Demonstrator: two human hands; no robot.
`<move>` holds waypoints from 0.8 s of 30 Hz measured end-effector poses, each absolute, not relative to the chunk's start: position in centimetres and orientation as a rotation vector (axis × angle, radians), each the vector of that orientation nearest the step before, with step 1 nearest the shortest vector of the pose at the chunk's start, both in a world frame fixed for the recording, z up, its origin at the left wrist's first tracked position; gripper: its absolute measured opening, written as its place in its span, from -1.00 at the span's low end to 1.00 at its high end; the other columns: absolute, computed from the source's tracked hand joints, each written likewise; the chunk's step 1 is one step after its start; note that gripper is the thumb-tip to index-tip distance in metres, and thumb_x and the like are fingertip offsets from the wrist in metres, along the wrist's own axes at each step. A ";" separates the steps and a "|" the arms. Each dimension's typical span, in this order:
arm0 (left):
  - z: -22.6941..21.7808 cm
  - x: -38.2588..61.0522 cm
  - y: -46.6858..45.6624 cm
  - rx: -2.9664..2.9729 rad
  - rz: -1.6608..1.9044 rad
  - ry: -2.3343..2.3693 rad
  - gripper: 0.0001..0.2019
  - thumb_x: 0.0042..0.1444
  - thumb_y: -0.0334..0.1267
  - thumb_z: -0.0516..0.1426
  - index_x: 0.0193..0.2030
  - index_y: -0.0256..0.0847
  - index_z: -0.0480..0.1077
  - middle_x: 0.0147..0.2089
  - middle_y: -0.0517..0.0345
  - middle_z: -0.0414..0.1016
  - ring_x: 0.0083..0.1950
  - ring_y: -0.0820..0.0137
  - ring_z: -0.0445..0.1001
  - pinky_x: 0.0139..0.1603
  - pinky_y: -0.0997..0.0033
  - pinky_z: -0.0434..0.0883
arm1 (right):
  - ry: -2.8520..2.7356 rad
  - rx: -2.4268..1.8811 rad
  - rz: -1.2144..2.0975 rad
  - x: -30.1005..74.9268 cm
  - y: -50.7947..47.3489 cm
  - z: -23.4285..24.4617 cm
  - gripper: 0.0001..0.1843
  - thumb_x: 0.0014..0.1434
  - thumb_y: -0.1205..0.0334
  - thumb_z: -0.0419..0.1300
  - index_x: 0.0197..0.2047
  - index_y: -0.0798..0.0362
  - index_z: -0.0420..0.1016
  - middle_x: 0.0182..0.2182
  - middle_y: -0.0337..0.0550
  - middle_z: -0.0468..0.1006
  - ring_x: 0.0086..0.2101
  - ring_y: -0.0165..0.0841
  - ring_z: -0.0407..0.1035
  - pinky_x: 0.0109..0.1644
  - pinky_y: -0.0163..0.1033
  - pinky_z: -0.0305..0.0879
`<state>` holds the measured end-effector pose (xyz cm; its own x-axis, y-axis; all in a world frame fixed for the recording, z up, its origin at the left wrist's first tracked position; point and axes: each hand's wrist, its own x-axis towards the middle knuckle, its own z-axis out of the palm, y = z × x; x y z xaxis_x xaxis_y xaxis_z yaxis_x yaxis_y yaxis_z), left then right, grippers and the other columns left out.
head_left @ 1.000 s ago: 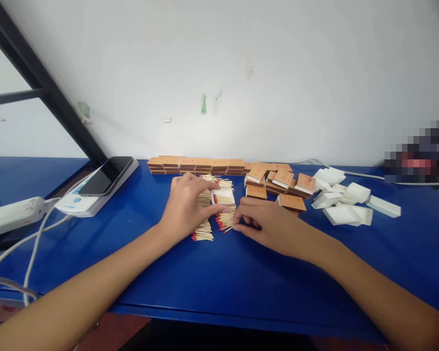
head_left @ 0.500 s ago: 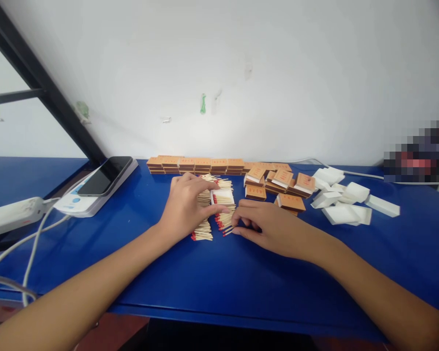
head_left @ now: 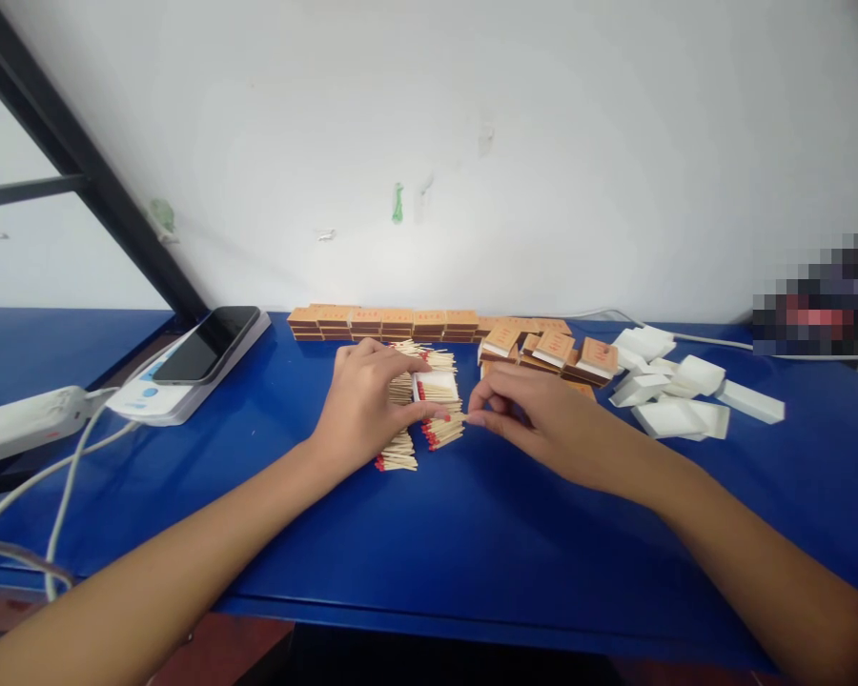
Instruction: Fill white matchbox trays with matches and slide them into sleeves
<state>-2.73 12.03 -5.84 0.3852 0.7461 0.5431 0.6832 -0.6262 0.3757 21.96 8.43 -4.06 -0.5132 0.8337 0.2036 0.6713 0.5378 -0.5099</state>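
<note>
My left hand (head_left: pixel 363 402) is curled round a small white matchbox tray (head_left: pixel 444 379), index finger at its far end and thumb at its near end. Red-headed matches lie inside the tray, along its near part. To the right, my right hand (head_left: pixel 540 414) has thumb and index finger pinched on the plain end of a match (head_left: pixel 464 417), by the tray's near right corner. Loose matches (head_left: pixel 441 433) lie in front of the tray. Another long pile of matches (head_left: pixel 400 452) runs under and beside my left hand, partly hidden by it.
Stacked orange matchboxes (head_left: pixel 429 322) line the wall. More matchboxes (head_left: pixel 553 349) are heaped behind my right hand, and several white trays (head_left: pixel 679 414) lie farther right. At left, a phone (head_left: pixel 206 345) rests on a white power strip (head_left: pixel 147 405) with cables on the blue table (head_left: pixel 429 543).
My right hand has moved away from me and slightly right, from the near matches to beside the tray's near corner. My left hand keeps its hold on the tray.
</note>
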 end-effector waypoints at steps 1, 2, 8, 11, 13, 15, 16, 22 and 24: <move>-5.9 -2.6 11.9 2.547 1.069 1.299 -0.47 -0.11 0.14 0.48 -0.06 -0.11 0.62 -0.16 0.13 0.69 -0.06 0.17 0.50 0.00 0.13 0.24 | -2.304 -1.223 0.458 21.9 8.5 -4.0 -0.85 0.44 0.19 0.17 -0.21 0.01 0.48 -0.36 -0.22 0.42 -0.35 -0.35 0.31 -0.26 -0.24 0.20; -6.0 -2.5 11.8 2.560 1.068 1.276 -0.46 -0.11 0.16 0.47 -0.06 -0.12 0.62 -0.16 0.14 0.68 -0.06 0.17 0.50 0.01 0.13 0.23 | -2.259 -1.216 0.402 21.7 8.5 -4.1 -0.86 0.43 0.22 0.18 -0.21 0.02 0.47 -0.37 -0.22 0.41 -0.35 -0.35 0.30 -0.26 -0.24 0.20; -6.3 -1.8 10.9 2.656 1.101 1.076 -0.49 -0.05 0.16 0.44 -0.07 -0.13 0.60 -0.19 0.19 0.65 -0.07 0.24 0.50 0.01 0.17 0.19 | -2.201 -1.163 0.215 20.8 8.6 -5.5 -0.91 0.40 0.30 0.21 -0.20 0.05 0.50 -0.32 -0.20 0.43 -0.36 -0.36 0.32 -0.27 -0.25 0.20; -6.3 -1.9 10.9 2.668 1.107 1.068 -0.49 -0.03 0.16 0.43 -0.06 -0.14 0.60 -0.19 0.19 0.65 -0.07 0.24 0.49 0.02 0.17 0.19 | -2.211 -1.143 0.199 20.7 8.6 -5.7 -0.91 0.41 0.29 0.21 -0.18 0.06 0.53 -0.32 -0.20 0.43 -0.38 -0.37 0.32 -0.28 -0.25 0.20; -6.2 -2.1 11.1 2.658 1.115 1.106 -0.49 -0.05 0.14 0.44 -0.06 -0.15 0.61 -0.18 0.18 0.65 -0.06 0.23 0.49 0.03 0.15 0.20 | -2.187 -1.127 0.184 20.7 8.5 -5.4 -0.88 0.42 0.29 0.20 -0.19 0.06 0.54 -0.34 -0.21 0.41 -0.38 -0.39 0.31 -0.28 -0.26 0.20; -6.2 -2.4 11.5 2.632 1.119 1.161 -0.48 -0.06 0.15 0.45 -0.06 -0.15 0.61 -0.16 0.16 0.66 -0.06 0.21 0.49 0.03 0.15 0.21 | -2.185 -1.110 0.186 20.9 8.4 -5.1 -0.88 0.40 0.29 0.22 -0.22 0.05 0.55 -0.39 -0.24 0.39 -0.39 -0.39 0.30 -0.29 -0.27 0.19; -6.1 -2.5 11.6 2.618 1.126 1.187 -0.47 -0.07 0.15 0.45 -0.05 -0.15 0.61 -0.16 0.15 0.67 -0.06 0.20 0.49 0.02 0.15 0.21 | -2.207 -1.104 0.210 21.0 8.3 -5.0 -0.88 0.39 0.29 0.23 -0.22 0.05 0.55 -0.40 -0.25 0.38 -0.40 -0.40 0.30 -0.29 -0.27 0.19; -5.9 -2.9 12.3 2.576 1.154 1.265 -0.53 -0.07 0.02 0.50 -0.05 -0.12 0.61 -0.16 0.14 0.66 -0.06 0.20 0.50 0.03 0.13 0.24 | -2.418 -1.099 0.478 21.1 8.3 -5.8 -0.89 0.38 0.33 0.23 -0.20 0.00 0.59 -0.32 -0.24 0.47 -0.37 -0.43 0.36 -0.28 -0.29 0.22; -6.0 -2.9 12.3 2.572 1.148 1.260 -0.53 -0.08 0.03 0.50 -0.06 -0.11 0.61 -0.17 0.15 0.66 -0.06 0.20 0.50 0.03 0.13 0.24 | -2.443 -1.093 0.492 21.0 8.4 -6.2 -0.88 0.38 0.33 0.22 -0.19 0.00 0.58 -0.28 -0.22 0.49 -0.35 -0.42 0.37 -0.26 -0.29 0.23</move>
<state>-2.93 12.30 -5.97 0.3901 0.7012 0.5968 0.6597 -0.6650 0.3501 21.00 8.38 -6.23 -0.6043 0.7635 0.2278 0.6158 0.6290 -0.4745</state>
